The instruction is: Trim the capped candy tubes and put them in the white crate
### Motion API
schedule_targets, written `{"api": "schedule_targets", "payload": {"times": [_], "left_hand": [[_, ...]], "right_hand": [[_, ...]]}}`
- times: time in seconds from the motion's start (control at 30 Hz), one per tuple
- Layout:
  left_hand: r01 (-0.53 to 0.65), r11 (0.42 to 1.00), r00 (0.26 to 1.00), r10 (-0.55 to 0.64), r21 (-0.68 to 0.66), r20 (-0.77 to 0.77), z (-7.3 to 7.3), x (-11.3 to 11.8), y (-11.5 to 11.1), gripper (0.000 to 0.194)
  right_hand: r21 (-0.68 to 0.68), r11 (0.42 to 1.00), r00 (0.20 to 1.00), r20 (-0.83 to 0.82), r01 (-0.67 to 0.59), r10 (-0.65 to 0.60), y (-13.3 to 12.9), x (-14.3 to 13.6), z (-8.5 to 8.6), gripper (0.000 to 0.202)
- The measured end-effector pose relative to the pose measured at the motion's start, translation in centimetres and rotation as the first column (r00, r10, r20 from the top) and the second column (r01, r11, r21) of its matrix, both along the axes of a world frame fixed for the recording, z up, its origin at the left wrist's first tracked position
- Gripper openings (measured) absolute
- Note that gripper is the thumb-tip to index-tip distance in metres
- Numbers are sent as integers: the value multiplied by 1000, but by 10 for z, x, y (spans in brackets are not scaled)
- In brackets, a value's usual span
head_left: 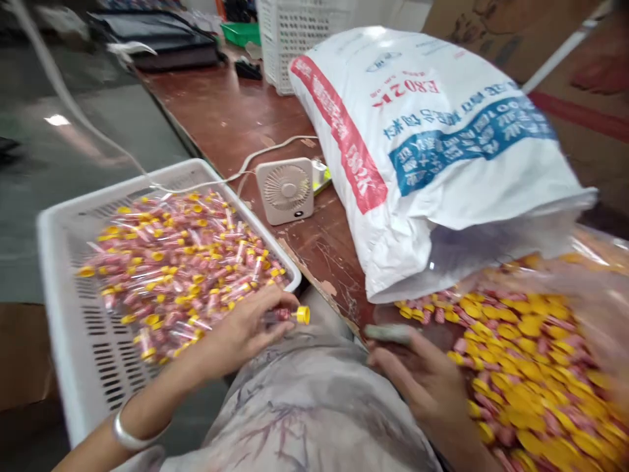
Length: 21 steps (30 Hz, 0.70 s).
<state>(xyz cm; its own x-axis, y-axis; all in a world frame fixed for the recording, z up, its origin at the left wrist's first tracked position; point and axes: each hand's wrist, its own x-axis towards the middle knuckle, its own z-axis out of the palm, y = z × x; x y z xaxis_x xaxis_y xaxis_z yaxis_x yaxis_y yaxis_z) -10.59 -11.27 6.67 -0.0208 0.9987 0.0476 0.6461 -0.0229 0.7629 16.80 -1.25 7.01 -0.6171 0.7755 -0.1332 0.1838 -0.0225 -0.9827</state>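
Observation:
Between the fingers and thumb of my left hand (255,321) is a small clear tube with a yellow cap (303,315), lying sideways with something dark pink inside. The hand is at the near right rim of a white plastic basket (61,262), which holds a heap of similar clear tubes (181,252) with pink contents and yellow caps. My right hand (417,367), somewhat blurred, has thumb and index finger apart with nothing visible between them. A greyish covering (388,334) wraps its index fingertip. Beside this hand spreads a pile of yellow caps with pink pieces (525,367).
A large white printed sack (432,137) lies on the reddish-brown table (221,108), its mouth facing the pile. A small fan (285,190) stands near the table edge, and a white cable (118,147) crosses the basket. Behind are a white crate (295,39) and cardboard boxes (580,72).

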Motion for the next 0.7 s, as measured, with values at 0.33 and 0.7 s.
{"api": "schedule_targets", "payload": {"times": [0.33, 0.7], "left_hand": [[183, 960, 969, -213, 211, 128, -45, 85, 34, 26], [204, 965, 959, -231, 165, 163, -54, 95, 30, 30]], "right_hand": [[-500, 866, 988, -132, 6, -83, -3, 11, -53, 34], [-596, 800, 962, -253, -70, -105, -9, 26, -64, 28]]}}
